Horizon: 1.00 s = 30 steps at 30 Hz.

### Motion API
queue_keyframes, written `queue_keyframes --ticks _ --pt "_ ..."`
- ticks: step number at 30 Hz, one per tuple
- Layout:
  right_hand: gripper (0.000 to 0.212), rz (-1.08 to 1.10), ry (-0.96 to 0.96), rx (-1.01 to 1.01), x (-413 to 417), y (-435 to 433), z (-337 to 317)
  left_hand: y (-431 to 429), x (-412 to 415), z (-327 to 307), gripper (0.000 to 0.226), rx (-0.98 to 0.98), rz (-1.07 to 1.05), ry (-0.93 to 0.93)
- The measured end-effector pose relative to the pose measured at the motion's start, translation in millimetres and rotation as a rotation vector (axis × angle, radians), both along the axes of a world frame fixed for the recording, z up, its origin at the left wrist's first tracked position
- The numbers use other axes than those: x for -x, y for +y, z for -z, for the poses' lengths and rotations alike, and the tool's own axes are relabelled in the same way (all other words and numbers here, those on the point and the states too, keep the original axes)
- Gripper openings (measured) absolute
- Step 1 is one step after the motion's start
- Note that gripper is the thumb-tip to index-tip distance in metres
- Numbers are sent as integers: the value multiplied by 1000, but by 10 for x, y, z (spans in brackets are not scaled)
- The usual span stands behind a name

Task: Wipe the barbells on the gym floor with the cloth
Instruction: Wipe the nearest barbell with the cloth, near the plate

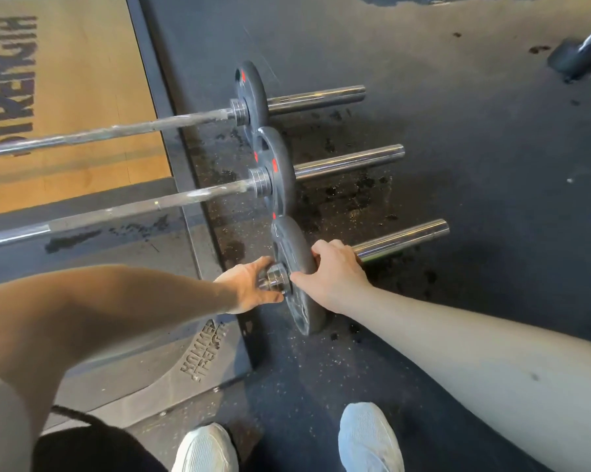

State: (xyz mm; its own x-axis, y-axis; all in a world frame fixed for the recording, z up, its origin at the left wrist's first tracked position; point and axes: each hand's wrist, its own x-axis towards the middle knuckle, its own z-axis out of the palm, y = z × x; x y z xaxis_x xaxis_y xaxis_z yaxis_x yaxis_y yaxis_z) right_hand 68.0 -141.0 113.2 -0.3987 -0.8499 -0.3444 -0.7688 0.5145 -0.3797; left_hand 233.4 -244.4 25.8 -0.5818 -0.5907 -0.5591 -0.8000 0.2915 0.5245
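both hands on the nearest bar, no cloth in sight

over on the left sat the wooden platform [82, 97], and all three bars ran across it, long axes left to right, out onto the dark rubber floor [474, 172]. the far barbell [317, 97] and the middle barbell [348, 161] lay untouched, well apart from the hands. the nearest barbell [403, 238] was right in front of the person. the left hand [249, 284] had the collar [277, 279], thumb over the top and fingers curled underneath, just inside the plate [304, 315]. straight across it, the right hand [335, 277] had fingers hooked over the plate's rim and the thumb pressed on its near face, a firm clamp. past that hand the bare sleeve ran off to the right. the cloth? i couldn't see it, not in either hand. my read: any slide of that plate would go rightward along the sleeve, with the right hand better placed to lead.
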Motion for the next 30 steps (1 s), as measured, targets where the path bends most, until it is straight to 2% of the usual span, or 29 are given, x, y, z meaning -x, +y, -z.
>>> queue_keyframes --ticks 3,9,13,15,18,20,25,30 --pt "50 27 -88 8 -22 79 100 47 12 10 92 22 31 -9" --pt "31 69 -115 65 -46 80 196 54 -12 45 92 38 -29 31" --pt "29 121 -123 121 -73 -29 228 -3 -21 81 77 26 -51 103" --pt "40 126 -131 144 -69 -41 258 -25 -16 72 69 26 -42 120" --pt "74 72 -148 174 -39 -9 312 -32 -16 50 67 15 -20 136" --pt "77 -3 -126 203 -24 37 347 -28 -18 52 68 15 -4 142" --pt "68 -193 67 243 -33 67 393 -56 -5 59 67 -18 3 154" --pt "91 -200 202 179 -83 23 424 -117 6 76 65 -58 -5 199"
